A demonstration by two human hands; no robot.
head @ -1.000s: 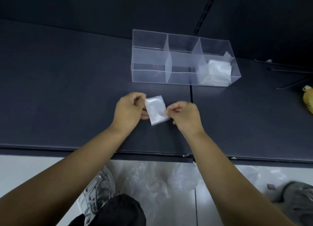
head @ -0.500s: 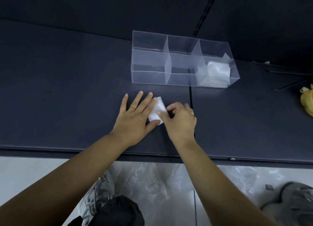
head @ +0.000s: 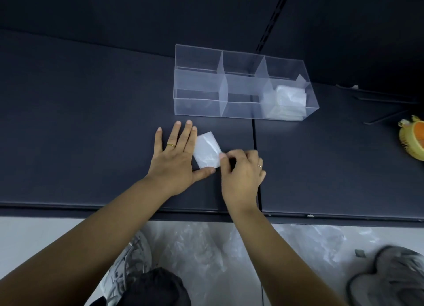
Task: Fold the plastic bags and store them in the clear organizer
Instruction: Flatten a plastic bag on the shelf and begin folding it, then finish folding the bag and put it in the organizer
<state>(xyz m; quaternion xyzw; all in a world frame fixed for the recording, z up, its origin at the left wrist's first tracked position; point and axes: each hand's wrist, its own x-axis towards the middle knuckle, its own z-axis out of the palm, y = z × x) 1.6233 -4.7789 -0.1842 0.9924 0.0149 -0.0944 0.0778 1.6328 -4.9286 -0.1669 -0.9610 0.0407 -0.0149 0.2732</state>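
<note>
Surface: dark matte tabletop (head: 91, 122), with a seam (head: 254, 133) running from near to far; a dark wall panel rises behind it.
Folded bag: a small white, translucent folded bag (head: 207, 150) lies flat on the tabletop near the middle, turned a little off square. It sits just left of the seam, on the near side of the organizer and apart from it.
Left hand: the left hand (head: 174, 159) lies palm down on the tabletop with its fingers straight and slightly spread. The forefinger runs along the bag's left edge and the thumb reaches along its near edge. It wears a gold ring (head: 170, 145).
Right hand: the right hand (head: 241, 172) has its fingers curled, and thumb and forefinger pinch the bag's near right corner. It wears a thin ring (head: 259, 166).
Clear organizer: the clear organizer (head: 197, 81) stands on the far side of the bag, across the seam, with three compartments side by side.
Stored bags: a stack of white folded bags (head: 290, 99) fills the right compartment.
Right edge: a yellow and orange bristly object (head: 413, 140) lies on the tabletop, partly cut off by the frame.
Floor: on the pale floor (head: 34, 237) below the table's near edge, crumpled loose plastic bags (head: 202, 248) lie between a grey shoe (head: 128, 266) on the left and another grey shoe (head: 390, 280) on the right.
</note>
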